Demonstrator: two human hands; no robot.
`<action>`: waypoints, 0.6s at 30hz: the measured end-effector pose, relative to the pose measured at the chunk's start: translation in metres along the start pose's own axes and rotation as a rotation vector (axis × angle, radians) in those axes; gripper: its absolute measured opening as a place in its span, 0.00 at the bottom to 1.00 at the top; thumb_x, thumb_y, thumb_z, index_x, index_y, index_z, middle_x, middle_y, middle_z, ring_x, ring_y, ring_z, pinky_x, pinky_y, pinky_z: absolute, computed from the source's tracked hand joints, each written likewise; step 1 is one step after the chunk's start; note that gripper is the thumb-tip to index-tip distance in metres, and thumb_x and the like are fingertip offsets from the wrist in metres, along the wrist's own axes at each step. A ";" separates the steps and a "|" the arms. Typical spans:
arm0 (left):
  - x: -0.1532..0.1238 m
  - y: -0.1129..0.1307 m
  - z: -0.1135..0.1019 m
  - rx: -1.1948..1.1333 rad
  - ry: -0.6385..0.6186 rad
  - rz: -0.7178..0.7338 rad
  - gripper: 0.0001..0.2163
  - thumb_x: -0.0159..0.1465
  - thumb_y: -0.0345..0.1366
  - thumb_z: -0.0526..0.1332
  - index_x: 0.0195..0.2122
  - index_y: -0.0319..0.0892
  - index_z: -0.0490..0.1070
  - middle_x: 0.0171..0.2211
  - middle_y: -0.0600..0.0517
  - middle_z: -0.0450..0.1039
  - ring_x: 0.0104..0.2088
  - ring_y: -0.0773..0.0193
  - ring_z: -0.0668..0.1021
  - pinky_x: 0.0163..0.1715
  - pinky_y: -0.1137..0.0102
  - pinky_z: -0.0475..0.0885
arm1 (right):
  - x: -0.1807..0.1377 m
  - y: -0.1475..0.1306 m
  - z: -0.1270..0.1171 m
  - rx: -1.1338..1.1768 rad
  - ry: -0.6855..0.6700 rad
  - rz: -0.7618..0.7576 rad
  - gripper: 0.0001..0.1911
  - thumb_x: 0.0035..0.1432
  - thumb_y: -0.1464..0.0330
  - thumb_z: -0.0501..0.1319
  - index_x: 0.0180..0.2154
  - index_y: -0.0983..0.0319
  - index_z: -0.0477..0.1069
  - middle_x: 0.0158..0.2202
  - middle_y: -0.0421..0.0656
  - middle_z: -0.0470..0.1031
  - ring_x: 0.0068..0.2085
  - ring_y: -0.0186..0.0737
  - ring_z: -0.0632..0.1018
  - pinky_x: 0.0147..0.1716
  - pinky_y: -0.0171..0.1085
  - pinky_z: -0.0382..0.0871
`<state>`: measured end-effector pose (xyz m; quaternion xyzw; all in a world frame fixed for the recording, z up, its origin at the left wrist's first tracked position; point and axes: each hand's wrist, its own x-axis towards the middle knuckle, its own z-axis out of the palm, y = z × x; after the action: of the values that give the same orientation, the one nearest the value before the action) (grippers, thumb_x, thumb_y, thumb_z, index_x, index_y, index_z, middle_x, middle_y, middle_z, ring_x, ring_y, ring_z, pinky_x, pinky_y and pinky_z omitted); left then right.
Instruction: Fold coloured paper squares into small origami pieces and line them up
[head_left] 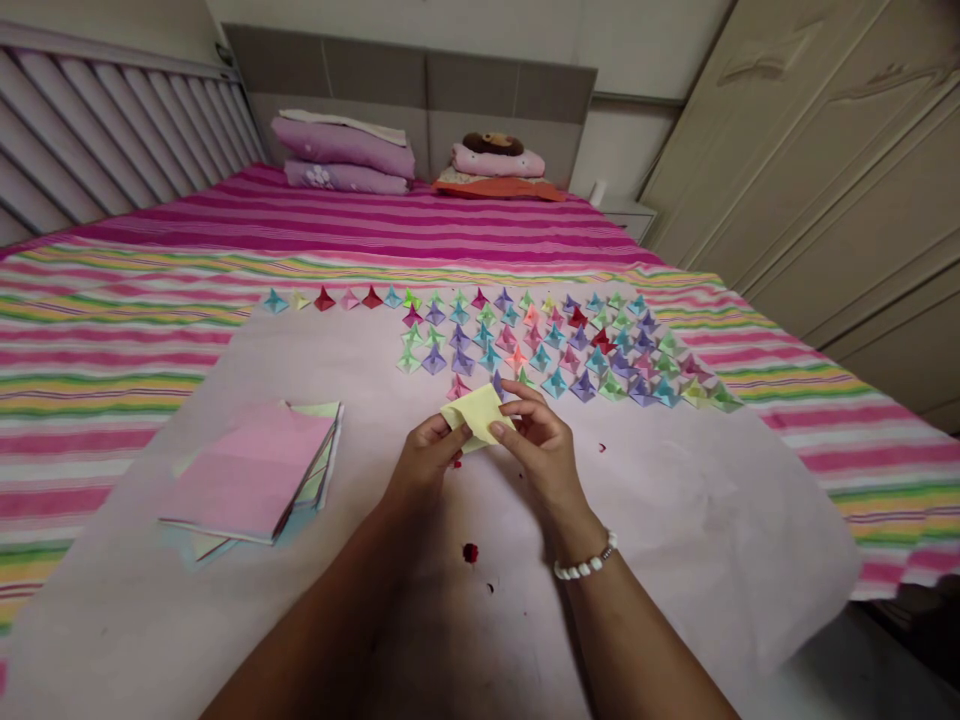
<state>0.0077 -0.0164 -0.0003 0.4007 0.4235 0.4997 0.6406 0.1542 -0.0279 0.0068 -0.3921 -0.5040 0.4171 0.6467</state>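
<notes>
Across the frame stretches a striped bed (90, 360), bearing a pale sheet (675, 560). Upper centre to right sit rows of folded papers (583, 386); left of centre lies a paper stack (255, 465). Mid-frame, the left hand (421, 462) pinches a yellow paper (480, 407) by its left edge; the right hand (546, 450) has its thumb on the right side, other fingers slightly spread.

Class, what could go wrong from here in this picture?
The left hand and right hand hold the folded pale-yellow paper in the air, so a crease might go crooked. Close beyond, small multicoloured paper shapes could be knocked from their rows. The uneven pink-topped stack of square paper may slide if bumped.
</notes>
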 end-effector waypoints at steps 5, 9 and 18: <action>0.001 -0.001 -0.001 0.010 0.005 0.009 0.19 0.46 0.48 0.71 0.33 0.39 0.78 0.22 0.54 0.69 0.21 0.72 0.64 0.22 0.75 0.58 | -0.001 -0.006 0.002 0.029 -0.024 0.038 0.05 0.49 0.66 0.69 0.29 0.57 0.74 0.52 0.45 0.71 0.51 0.47 0.73 0.44 0.43 0.70; 0.001 0.001 0.001 -0.011 0.020 -0.010 0.19 0.44 0.47 0.72 0.31 0.38 0.77 0.21 0.55 0.67 0.21 0.73 0.63 0.22 0.75 0.58 | -0.002 -0.007 0.003 0.039 -0.052 0.015 0.05 0.50 0.67 0.68 0.29 0.58 0.73 0.50 0.45 0.72 0.51 0.46 0.73 0.46 0.43 0.69; 0.002 -0.003 0.002 -0.042 0.015 -0.017 0.19 0.45 0.47 0.72 0.34 0.40 0.78 0.25 0.53 0.72 0.21 0.73 0.65 0.21 0.75 0.57 | -0.002 -0.007 0.003 -0.124 0.057 -0.108 0.04 0.50 0.67 0.68 0.28 0.58 0.74 0.45 0.45 0.72 0.49 0.45 0.72 0.47 0.45 0.67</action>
<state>0.0105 -0.0148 -0.0025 0.3796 0.4212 0.5059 0.6501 0.1518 -0.0314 0.0133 -0.4156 -0.5305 0.3382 0.6568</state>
